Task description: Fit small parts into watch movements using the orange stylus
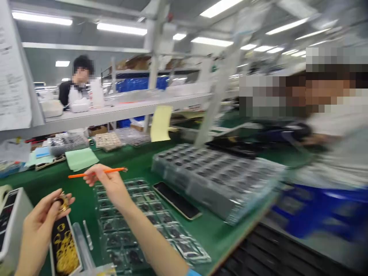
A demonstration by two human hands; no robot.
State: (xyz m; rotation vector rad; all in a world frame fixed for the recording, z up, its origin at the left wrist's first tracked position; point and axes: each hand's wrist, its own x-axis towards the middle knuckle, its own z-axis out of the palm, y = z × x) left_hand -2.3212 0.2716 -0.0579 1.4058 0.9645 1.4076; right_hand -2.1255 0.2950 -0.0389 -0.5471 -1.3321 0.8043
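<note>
Between its thumb and fingers, my left hand (pixel 47 216) grips a small round gold-coloured part (pixel 62 202), partly covered by the fingertips. My right hand (pixel 106 180) is closed on a thin orange stick (pixel 97 173), which lies nearly level and has a small tip at its right end. Beneath my left hand is a narrow white box (pixel 75 251) with yellow rings (pixel 66 255) inside. Clear compartment trays (pixel 135 218) with dark parts lie under my right forearm on the green mat.
A phone (pixel 177 200) lies right of the trays, beside a tall stack of grey trays (pixel 212 176). A white device (pixel 14 226) stands at the left edge. A blurred person (pixel 342 126) sits at right; another (pixel 71 86) is beyond the shelf (pixel 129 110).
</note>
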